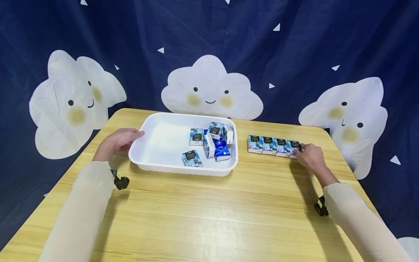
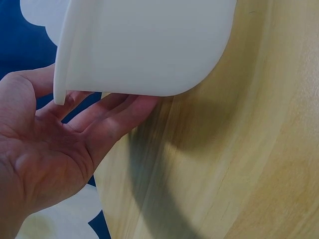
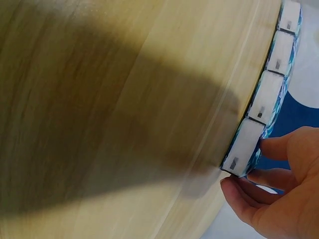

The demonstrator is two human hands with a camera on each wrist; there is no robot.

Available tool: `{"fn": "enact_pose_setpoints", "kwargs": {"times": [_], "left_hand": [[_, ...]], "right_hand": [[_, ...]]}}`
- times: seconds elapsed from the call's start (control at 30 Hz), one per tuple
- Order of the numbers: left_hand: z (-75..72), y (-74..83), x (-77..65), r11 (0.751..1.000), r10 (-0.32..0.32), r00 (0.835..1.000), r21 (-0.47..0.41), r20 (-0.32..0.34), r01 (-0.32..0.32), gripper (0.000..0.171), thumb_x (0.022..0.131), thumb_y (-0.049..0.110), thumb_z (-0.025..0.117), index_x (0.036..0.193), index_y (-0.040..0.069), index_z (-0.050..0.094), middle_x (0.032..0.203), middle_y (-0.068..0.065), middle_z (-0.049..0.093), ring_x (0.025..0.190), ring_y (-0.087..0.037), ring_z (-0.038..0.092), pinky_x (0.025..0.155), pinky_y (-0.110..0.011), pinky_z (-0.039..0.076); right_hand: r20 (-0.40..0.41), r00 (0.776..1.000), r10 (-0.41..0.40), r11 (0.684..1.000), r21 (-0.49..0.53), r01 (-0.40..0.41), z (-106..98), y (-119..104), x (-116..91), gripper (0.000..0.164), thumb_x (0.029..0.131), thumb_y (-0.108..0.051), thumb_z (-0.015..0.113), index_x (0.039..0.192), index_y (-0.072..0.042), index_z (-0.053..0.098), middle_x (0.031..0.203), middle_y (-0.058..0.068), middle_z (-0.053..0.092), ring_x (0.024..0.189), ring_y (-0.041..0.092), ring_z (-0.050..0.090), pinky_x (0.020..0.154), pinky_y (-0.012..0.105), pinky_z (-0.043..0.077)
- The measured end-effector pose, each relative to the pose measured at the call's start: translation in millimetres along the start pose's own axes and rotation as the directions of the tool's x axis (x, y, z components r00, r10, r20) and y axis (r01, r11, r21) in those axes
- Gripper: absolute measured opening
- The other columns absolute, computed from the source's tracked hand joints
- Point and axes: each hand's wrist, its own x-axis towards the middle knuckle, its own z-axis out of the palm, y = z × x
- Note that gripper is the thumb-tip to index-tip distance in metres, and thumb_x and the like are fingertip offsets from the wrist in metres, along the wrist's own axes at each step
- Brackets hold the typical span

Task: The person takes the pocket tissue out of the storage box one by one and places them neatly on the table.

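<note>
My left hand [image 1: 122, 139] grips the left rim of a white plastic tray [image 1: 157, 167], its thumb over the edge; in the left wrist view the fingers [image 2: 119, 114] reach under the tray's wall. Inside the tray, toward its right side, lie several small tissue packs [image 1: 196, 137], flowered blue ones and a plain blue one [image 1: 222, 150], some leaning on others. To the right of the tray a row of flowered tissue packs [image 1: 268, 145] stands side by side. My right hand [image 1: 309, 155] pinches the rightmost tissue pack [image 3: 243, 147] at its outer end.
The wooden table [image 1: 196, 211] carries everything, its far edge close to a dark blue curtain [image 1: 209, 29] with cloud faces. A black wrist camera [image 1: 121, 181] sits on the left wrist, another [image 1: 321, 206] on the right.
</note>
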Motion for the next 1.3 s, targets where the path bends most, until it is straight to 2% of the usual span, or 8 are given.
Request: {"fn": "enact_pose_setpoints", "kwargs": {"times": [0.43, 0.8, 0.87, 0.97, 1.03, 1.1, 1.2, 1.3], "left_hand": [[1.7, 0.0, -0.7, 1.0, 0.012, 1.0, 0.007, -0.005, -0.012, 0.071, 0.106, 0.051, 0.043, 0.157, 0.004, 0.029, 0.149, -0.021, 0.045, 0.118, -0.028, 0.055, 0.083, -0.028, 0.05], [2.1, 0.2, -1.0, 1.0, 0.013, 1.0, 0.005, -0.005, -0.013, 0.071, 0.106, 0.052, 0.043, 0.157, 0.004, 0.029, 0.148, -0.02, 0.045, 0.117, -0.027, 0.056, 0.083, -0.026, 0.05], [2.0, 0.6, -1.4, 1.0, 0.017, 1.0, 0.006, -0.001, -0.017, 0.071, 0.106, 0.052, 0.042, 0.157, 0.004, 0.028, 0.149, -0.021, 0.045, 0.118, -0.028, 0.056, 0.083, -0.026, 0.051], [1.9, 0.8, -1.5, 1.0, 0.021, 1.0, 0.01, 0.002, -0.021, 0.072, 0.106, 0.052, 0.042, 0.157, 0.004, 0.029, 0.148, -0.021, 0.045, 0.116, -0.027, 0.056, 0.084, -0.026, 0.05], [1.5, 0.0, -1.4, 1.0, 0.019, 1.0, 0.012, 0.001, -0.019, 0.071, 0.106, 0.053, 0.043, 0.157, 0.004, 0.03, 0.147, -0.02, 0.046, 0.115, -0.026, 0.057, 0.083, -0.027, 0.05], [1.5, -0.6, -1.2, 1.0, 0.019, 1.0, 0.013, -0.001, -0.019, 0.071, 0.106, 0.053, 0.043, 0.156, 0.004, 0.031, 0.146, -0.02, 0.047, 0.111, -0.024, 0.058, 0.083, -0.027, 0.05], [1.3, -1.5, -1.1, 1.0, 0.021, 1.0, 0.012, -0.001, -0.021, 0.069, 0.106, 0.052, 0.042, 0.155, 0.004, 0.032, 0.145, -0.02, 0.049, 0.108, -0.022, 0.06, 0.082, -0.028, 0.05], [1.6, -1.2, -1.3, 1.0, 0.025, 1.0, 0.006, -0.002, -0.025, 0.068, 0.106, 0.052, 0.043, 0.154, 0.004, 0.033, 0.143, -0.019, 0.05, 0.104, -0.02, 0.061, 0.082, -0.028, 0.052]], "right_hand": [[0.006, 1.0, 0.012, 1.0, 0.009, -0.013, 2, -9, -1, 0.057, 0.102, -0.025, 0.048, 0.139, 0.017, 0.046, 0.137, 0.042, 0.046, 0.122, 0.064, 0.043, 0.1, 0.063, 0.043], [-0.007, 1.0, -0.021, 0.999, -0.032, 0.021, -2, -11, -1, 0.058, 0.103, -0.026, 0.043, 0.139, 0.02, 0.045, 0.134, 0.044, 0.048, 0.119, 0.065, 0.045, 0.1, 0.066, 0.042], [-0.029, 0.999, -0.044, 0.999, -0.033, 0.043, -3, -14, -1, 0.056, 0.103, -0.024, 0.042, 0.133, 0.022, 0.049, 0.128, 0.046, 0.051, 0.114, 0.065, 0.048, 0.096, 0.066, 0.044], [-0.069, 0.995, -0.076, 0.997, -0.01, 0.076, -6, -25, -1, 0.043, 0.102, -0.021, 0.043, 0.104, 0.019, 0.059, 0.104, 0.043, 0.059, 0.093, 0.058, 0.057, 0.08, 0.061, 0.048], [-0.082, 0.991, -0.101, 0.994, 0.023, 0.103, -8, -38, -2, 0.04, 0.102, -0.019, 0.043, 0.1, 0.018, 0.057, 0.102, 0.042, 0.059, 0.092, 0.057, 0.058, 0.079, 0.06, 0.048], [-0.094, 0.988, -0.123, 0.991, 0.05, 0.128, -9, -53, -3, 0.039, 0.101, -0.017, 0.043, 0.105, 0.018, 0.058, 0.105, 0.04, 0.061, 0.095, 0.055, 0.059, 0.081, 0.061, 0.049], [-0.11, 0.981, -0.158, 0.983, 0.078, 0.167, -9, -78, -7, 0.048, 0.1, -0.016, 0.042, 0.129, 0.02, 0.051, 0.124, 0.042, 0.056, 0.113, 0.059, 0.054, 0.093, 0.064, 0.047], [-0.132, 0.972, -0.194, 0.975, 0.086, 0.206, -7, -102, -11, 0.046, 0.1, -0.016, 0.043, 0.13, 0.017, 0.052, 0.126, 0.039, 0.058, 0.113, 0.056, 0.056, 0.094, 0.062, 0.047]]}}
